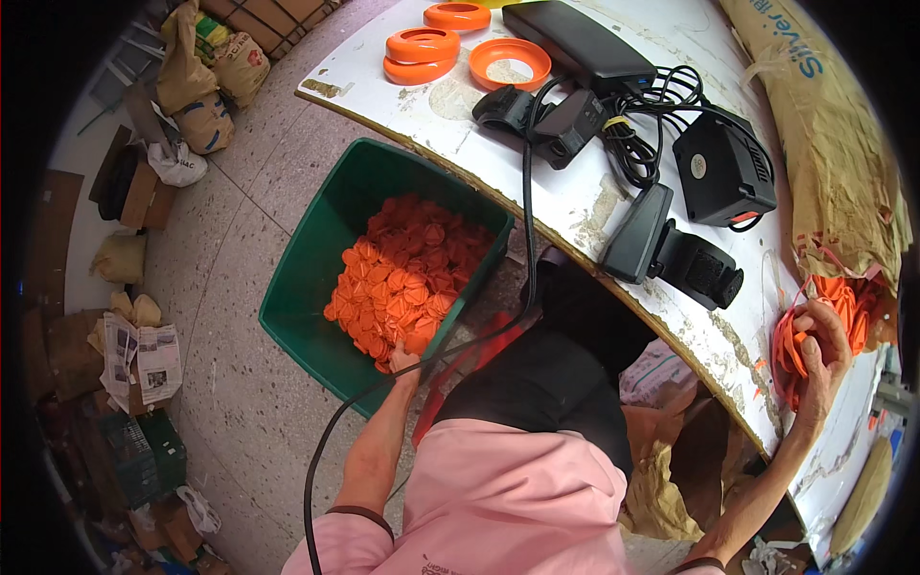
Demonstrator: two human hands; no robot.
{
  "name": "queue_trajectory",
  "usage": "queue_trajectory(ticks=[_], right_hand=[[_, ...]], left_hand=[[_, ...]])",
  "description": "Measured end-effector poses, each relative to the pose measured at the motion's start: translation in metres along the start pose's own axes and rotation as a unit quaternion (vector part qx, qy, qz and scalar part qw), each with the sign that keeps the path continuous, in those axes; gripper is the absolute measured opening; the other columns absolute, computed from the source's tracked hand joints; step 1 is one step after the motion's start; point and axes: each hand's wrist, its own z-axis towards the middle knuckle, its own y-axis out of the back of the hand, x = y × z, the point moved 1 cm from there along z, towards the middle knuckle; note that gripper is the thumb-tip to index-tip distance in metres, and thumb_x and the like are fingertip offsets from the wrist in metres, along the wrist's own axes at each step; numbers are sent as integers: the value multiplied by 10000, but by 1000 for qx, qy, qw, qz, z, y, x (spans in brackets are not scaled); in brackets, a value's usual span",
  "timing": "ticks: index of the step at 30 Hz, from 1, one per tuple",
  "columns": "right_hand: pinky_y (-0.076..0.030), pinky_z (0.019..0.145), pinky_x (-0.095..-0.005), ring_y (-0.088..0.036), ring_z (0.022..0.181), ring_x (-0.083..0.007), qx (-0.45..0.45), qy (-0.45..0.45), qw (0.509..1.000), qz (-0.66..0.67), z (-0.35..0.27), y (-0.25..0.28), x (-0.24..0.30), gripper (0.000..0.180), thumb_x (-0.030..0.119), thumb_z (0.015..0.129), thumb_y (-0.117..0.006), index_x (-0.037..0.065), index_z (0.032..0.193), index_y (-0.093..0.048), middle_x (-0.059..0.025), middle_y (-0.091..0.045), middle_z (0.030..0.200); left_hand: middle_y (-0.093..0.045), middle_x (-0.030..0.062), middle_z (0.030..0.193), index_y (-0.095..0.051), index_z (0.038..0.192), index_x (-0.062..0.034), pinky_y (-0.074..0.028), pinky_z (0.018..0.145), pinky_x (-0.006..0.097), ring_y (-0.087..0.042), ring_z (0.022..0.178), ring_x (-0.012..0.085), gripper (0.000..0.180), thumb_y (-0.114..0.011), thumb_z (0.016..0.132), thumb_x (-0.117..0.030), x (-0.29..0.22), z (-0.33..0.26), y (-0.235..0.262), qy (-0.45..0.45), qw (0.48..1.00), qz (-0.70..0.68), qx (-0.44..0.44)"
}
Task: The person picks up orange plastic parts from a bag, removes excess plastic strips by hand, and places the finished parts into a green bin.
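Note:
A deep green bin (294, 278) stands on the floor beside the table, partly filled with a heap of flat orange plastic pieces (393, 287). My left hand (403, 358) reaches down to the near edge of that heap and touches it; its fingers are mostly hidden among the pieces. On the table at the far right, more orange pieces (848, 297) spill from the mouth of a long brown paper sack (824, 125). There my right hand (822, 353) curls its fingers round some of them, next to a thin reddish plastic liner.
Orange rings (510, 65) lie on the white table (460, 115). Near them are a black power bank (580, 43), strapped black devices (628, 235) and a black box (724, 165). A cable (529, 192) hangs past the bin and over my left forearm. Sacks (204, 123) and cartons line the left.

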Motion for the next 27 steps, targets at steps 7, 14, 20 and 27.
queue_trajectory(ticks=[7,14,20,27], right_hand=[[-456,879,-284,-608,903,-160,16,-14,1000,10,-1,-7,19,359,46,757,-612,-38,1105,-592,-76,-653,919],[-472,920,-299,-600,989,-160,61,11,981,184,-4,1,18,494,47,706,-752,-39,1161,-580,-98,-621,1097],[-415,988,-347,-513,1166,-236,118,82,988,62,-8,9,21,663,189,601,-862,-11,1173,-592,-125,-551,1225],[-395,1010,-381,-501,1184,-277,101,128,982,-92,-10,6,19,698,275,570,-850,58,1184,-599,-118,-528,1254]], left_hand=[[-576,234,1211,-506,1274,46,-408,982,366,-559,1129,317,516,-554,773,-70,-14,-24,9,-187,979,-42,70],[-589,183,1201,-479,1320,-5,-418,965,314,-568,1103,216,460,-566,873,-74,-122,-106,66,-272,899,-129,317],[-572,146,1231,-505,1291,1,-405,970,316,-538,1147,231,404,-534,906,-117,-204,-190,107,-413,837,-113,342],[-602,163,1136,-563,1181,53,-455,900,313,-593,1052,262,385,-605,806,-21,-254,-282,124,-567,719,-68,396]])
